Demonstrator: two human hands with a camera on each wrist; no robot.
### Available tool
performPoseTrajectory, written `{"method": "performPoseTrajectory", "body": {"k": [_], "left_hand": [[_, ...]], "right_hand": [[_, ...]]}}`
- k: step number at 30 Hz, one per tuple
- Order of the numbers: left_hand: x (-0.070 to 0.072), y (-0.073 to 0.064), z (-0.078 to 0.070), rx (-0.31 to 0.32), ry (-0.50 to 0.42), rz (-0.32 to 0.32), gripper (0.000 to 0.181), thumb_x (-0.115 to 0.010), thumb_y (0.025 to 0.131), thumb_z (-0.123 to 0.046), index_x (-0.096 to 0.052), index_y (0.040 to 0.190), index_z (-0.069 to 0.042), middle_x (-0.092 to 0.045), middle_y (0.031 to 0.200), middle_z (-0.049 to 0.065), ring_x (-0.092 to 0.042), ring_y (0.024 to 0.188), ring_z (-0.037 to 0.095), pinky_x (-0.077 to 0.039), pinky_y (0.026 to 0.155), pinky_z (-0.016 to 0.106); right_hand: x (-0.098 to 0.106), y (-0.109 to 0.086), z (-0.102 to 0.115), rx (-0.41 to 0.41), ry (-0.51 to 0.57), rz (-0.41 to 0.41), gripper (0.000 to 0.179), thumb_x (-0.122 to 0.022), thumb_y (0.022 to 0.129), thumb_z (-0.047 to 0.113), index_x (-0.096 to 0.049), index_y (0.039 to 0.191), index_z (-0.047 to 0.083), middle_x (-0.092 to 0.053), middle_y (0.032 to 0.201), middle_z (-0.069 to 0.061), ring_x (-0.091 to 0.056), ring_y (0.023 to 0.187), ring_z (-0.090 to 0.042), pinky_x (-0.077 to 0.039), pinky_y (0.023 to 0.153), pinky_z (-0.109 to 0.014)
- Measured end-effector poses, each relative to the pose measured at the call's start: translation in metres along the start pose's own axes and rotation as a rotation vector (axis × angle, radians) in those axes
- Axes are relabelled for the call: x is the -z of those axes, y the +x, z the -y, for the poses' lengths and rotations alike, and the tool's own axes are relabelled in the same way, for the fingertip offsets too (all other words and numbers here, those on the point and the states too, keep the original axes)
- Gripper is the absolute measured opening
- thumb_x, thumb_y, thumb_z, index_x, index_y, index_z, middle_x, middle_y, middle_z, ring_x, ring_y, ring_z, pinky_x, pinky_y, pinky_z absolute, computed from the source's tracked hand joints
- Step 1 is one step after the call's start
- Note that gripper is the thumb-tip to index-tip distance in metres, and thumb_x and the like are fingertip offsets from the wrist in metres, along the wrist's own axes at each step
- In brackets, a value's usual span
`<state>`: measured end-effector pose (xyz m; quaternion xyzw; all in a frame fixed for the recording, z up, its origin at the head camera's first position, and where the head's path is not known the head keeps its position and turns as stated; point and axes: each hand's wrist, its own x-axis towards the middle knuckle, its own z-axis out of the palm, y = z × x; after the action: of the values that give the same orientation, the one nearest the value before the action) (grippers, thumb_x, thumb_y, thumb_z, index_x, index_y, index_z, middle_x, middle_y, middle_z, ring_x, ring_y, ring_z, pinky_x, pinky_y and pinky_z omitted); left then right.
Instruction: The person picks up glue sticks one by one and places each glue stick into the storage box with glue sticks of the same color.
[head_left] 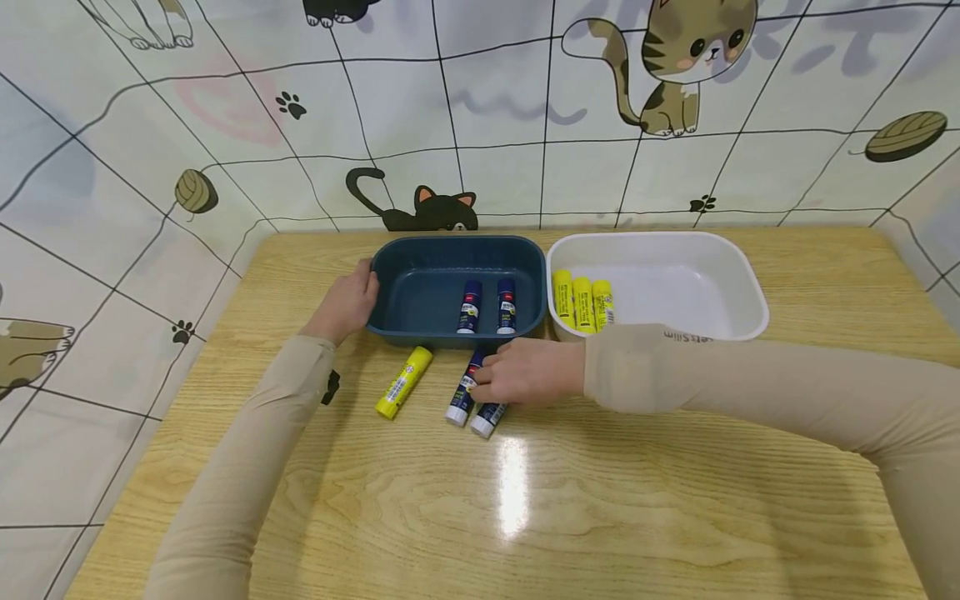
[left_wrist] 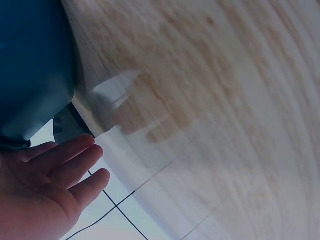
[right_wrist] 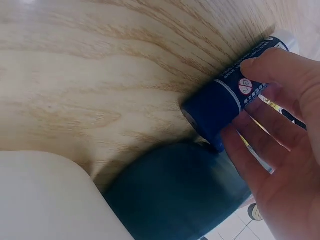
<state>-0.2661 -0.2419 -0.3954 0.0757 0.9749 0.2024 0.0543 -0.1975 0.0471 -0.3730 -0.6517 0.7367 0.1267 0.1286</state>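
Note:
My right hand (head_left: 527,372) pinches a navy glue stick (right_wrist: 215,107) with a white end, thumb on its near side and fingers behind. A second navy glue stick (head_left: 459,403) lies beside it on the table, partly covered by the fingers. My left hand (head_left: 347,302) rests against the left end of the dark blue tub (head_left: 382,321), its fingers loosely extended in the left wrist view; the thumb is hidden there. Two navy glue sticks (head_left: 469,307) stand inside this tub. A yellow glue stick (head_left: 403,383) lies in front of it.
A white tub (head_left: 738,321) stands right of the blue one, with three yellow glue sticks (head_left: 582,303) at its left end. Both tubs sit near the back edge of the wooden table (head_left: 637,500). A cat-patterned curtain (head_left: 510,108) hangs behind and to the sides.

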Motion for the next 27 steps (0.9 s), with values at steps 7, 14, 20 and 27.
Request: {"method": "performPoseTrajectory", "body": {"k": [7,14,20,27], "left_hand": [[0.000,0.000,0.000,0.000,-0.021,-0.014,0.050,-0.022,0.106,-0.019,-0.015,0.151,0.001,-0.052,0.123,0.039,-0.057,0.107,0.047,-0.040,0.098,0.054],[0.000,0.000,0.000,-0.039,-0.020,-0.032,0.052,-0.023,0.105,-0.015,-0.012,0.155,-0.007,-0.040,0.141,0.032,-0.052,0.115,0.046,-0.036,0.102,0.054],[-0.001,0.000,0.001,-0.077,0.001,-0.050,0.052,-0.026,0.103,-0.011,-0.016,0.154,-0.007,-0.027,0.152,0.024,-0.034,0.134,0.043,-0.027,0.109,0.052],[-0.001,0.002,0.002,-0.090,0.028,-0.067,0.052,-0.028,0.102,-0.011,-0.020,0.153,-0.006,-0.021,0.153,0.028,-0.016,0.141,0.043,-0.015,0.113,0.054]], "right_hand": [[-0.001,-0.002,0.002,0.006,0.005,-0.003,0.040,-0.067,0.093,0.023,-0.057,0.132,0.017,-0.059,0.129,-0.002,-0.055,0.114,-0.016,-0.046,0.096,-0.031],[0.000,-0.004,0.002,0.028,-0.032,-0.031,0.036,-0.067,0.093,0.022,-0.058,0.127,0.016,-0.061,0.125,-0.002,-0.057,0.109,-0.016,-0.048,0.093,-0.029],[0.001,-0.008,0.001,0.033,-0.052,-0.057,0.036,-0.065,0.094,0.023,-0.057,0.128,0.016,-0.061,0.125,-0.003,-0.057,0.108,-0.017,-0.048,0.092,-0.029],[0.003,-0.014,0.001,0.039,-0.058,-0.099,0.035,-0.064,0.095,0.021,-0.058,0.129,0.015,-0.061,0.123,-0.003,-0.057,0.108,-0.018,-0.048,0.092,-0.031]]}}
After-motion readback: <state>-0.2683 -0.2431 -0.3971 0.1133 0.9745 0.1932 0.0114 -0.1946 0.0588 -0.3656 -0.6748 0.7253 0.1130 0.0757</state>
